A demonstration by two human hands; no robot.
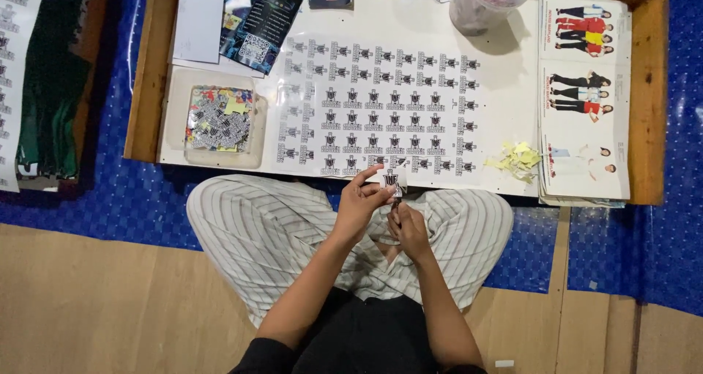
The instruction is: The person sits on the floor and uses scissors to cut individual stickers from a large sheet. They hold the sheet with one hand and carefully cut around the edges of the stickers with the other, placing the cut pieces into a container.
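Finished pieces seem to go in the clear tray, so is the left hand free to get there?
Probably not yet: the left hand pinches a cut sticker; the tray lies open.

Table: low wooden-framed table (pixel 150 66) on blue patterned mat (pixel 117 198) | Left: clear tray of cut stickers (pixel 220 119), dark leaflets (pixel 256 22) | Top: plastic bag (pixel 483 4) | Right: yellow paper scraps (pixel 517 158), clothing catalogue pages (pixel 584 99) | Floor: wood (pixel 95 301)
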